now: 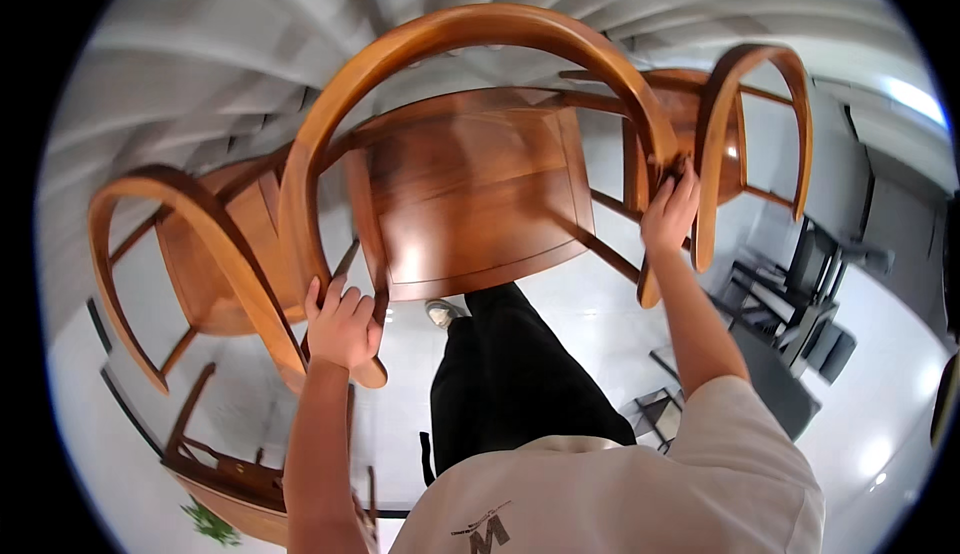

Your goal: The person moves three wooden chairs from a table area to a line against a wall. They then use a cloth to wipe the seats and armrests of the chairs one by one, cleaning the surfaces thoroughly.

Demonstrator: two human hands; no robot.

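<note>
In front of me is a wooden armchair (480, 201) with a glossy reddish-brown panelled seat and a curved rail forming its back and arms. My left hand (343, 325) is wrapped over the left arm of that rail, close to its rounded front end. On the opposite side, my right hand (670, 212) holds the right arm farther back. The rail is blurred around the right fingertips, so what lies under them is unclear. My legs and one shoe (444, 312) are just in front of the seat.
Similar armchairs stand close on both sides, one at the left (225, 254) and one at the right (739, 126). Pale curtains (247, 51) hang behind them. A dark table (772, 374) with black items is at the right. Wooden furniture (225, 494) and a green plant (210, 522) are lower left.
</note>
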